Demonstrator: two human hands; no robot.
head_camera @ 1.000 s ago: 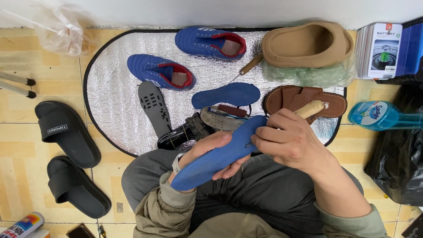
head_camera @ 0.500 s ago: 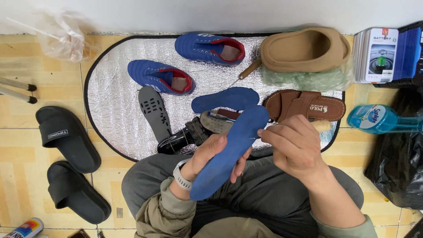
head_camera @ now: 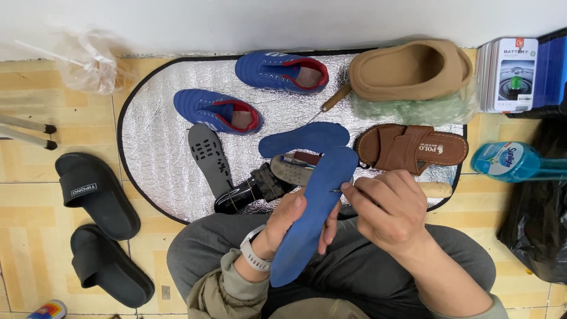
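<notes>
My left hand holds a long blue insole from underneath, above my lap, with its toe end pointing away from me. My right hand is closed around a tool, and its fingertips meet the insole's right edge. The tool's pale wooden handle sticks out to the right of that hand, and its tip is hidden. A second blue insole lies on the silver mat just beyond.
On the mat lie two blue shoes, a grey insole, a black shoe, a brown sandal, a tan clog and an awl. Two black slides sit left. A blue bottle and black bag are right.
The held insole has swung from a slant to nearly lengthwise away from me. My right hand has dropped slightly and come in against its right edge.
</notes>
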